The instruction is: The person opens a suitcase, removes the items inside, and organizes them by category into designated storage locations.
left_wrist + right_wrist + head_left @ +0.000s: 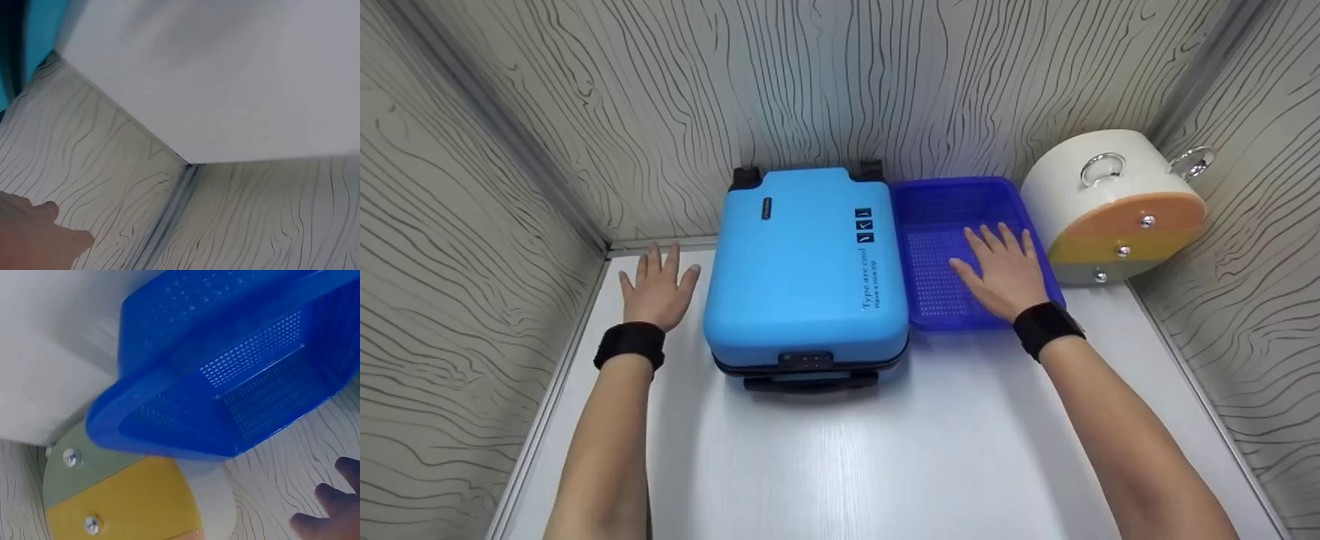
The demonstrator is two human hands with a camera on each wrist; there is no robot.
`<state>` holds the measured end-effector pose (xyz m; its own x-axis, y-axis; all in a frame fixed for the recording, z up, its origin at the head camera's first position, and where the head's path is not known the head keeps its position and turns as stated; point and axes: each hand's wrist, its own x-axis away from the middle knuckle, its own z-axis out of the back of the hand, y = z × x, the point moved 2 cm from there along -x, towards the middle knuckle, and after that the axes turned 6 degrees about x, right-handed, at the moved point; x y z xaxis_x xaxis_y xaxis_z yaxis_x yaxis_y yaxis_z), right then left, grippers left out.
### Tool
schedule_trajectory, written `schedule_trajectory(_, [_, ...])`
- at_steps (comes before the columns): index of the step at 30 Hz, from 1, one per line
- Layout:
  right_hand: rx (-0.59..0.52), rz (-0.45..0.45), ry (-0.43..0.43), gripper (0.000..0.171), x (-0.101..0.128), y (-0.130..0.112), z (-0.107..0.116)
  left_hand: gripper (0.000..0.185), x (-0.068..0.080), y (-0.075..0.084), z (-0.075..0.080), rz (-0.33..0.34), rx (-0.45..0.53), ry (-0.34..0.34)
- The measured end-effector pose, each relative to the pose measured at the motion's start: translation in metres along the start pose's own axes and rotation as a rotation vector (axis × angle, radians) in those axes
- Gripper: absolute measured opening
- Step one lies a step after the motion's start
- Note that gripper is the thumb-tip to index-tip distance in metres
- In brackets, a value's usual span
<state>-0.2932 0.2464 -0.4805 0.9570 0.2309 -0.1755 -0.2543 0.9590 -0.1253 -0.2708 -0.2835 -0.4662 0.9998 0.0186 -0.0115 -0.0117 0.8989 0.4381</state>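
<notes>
A light-blue hard-shell suitcase (802,262) lies flat against the back wall, its wheels toward the wall and its handle toward me. To its left, my left hand (654,294) hovers with spread fingers and holds nothing; part of it shows in the left wrist view (39,233). On the suitcase's right stands a blue perforated plastic basket (911,300), seen from its side in the right wrist view (169,377). My right hand (1006,279) is over the basket's right part, fingers spread, holding nothing. Some of its fingertips (329,500) appear in the right wrist view.
Right of the basket, in the corner, sits a white rounded box (1099,169) with orange, yellow and green drawer fronts, silver knobs and ring handles. Wood-patterned walls (660,112) enclose the white tabletop (825,465) on the left, back and right.
</notes>
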Motion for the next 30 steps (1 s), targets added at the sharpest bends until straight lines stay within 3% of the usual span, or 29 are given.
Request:
schedule_trajectory(3, [-0.118,0.005,0.112,0.052,0.008,-0.01,0.004,0.073,0.0,0.024,0.008,-0.061,0.066,0.057])
schedule_trajectory(7, [-0.286,-0.015,0.182,0.031,0.035,-0.033,0.0,0.07,0.013,0.078,0.008,-0.225,0.038,0.079])
schedule_trajectory(11, [-0.433,-0.073,0.029,0.025,0.07,-0.056,-0.029,0.071,0.044,0.138,-0.015,-0.425,-0.042,-0.005])
schedule_trajectory(15, [-0.589,-0.203,-0.149,0.029,0.092,-0.072,-0.071,0.092,0.065,0.177,-0.052,-0.561,-0.109,-0.087])
schedule_trajectory(18, [-0.78,-0.31,-0.173,0.038,0.094,-0.081,-0.095,0.113,0.068,0.187,-0.075,-0.572,-0.177,-0.083])
schedule_trajectory(23, [-1.133,-0.468,-0.146,0.041,0.086,-0.096,-0.108,0.125,0.062,0.182,-0.093,-0.547,-0.256,-0.02])
schedule_trajectory(30, [-1.271,-0.602,-0.089,0.034,0.079,-0.096,-0.117,0.123,0.06,0.183,-0.101,-0.571,-0.284,0.034])
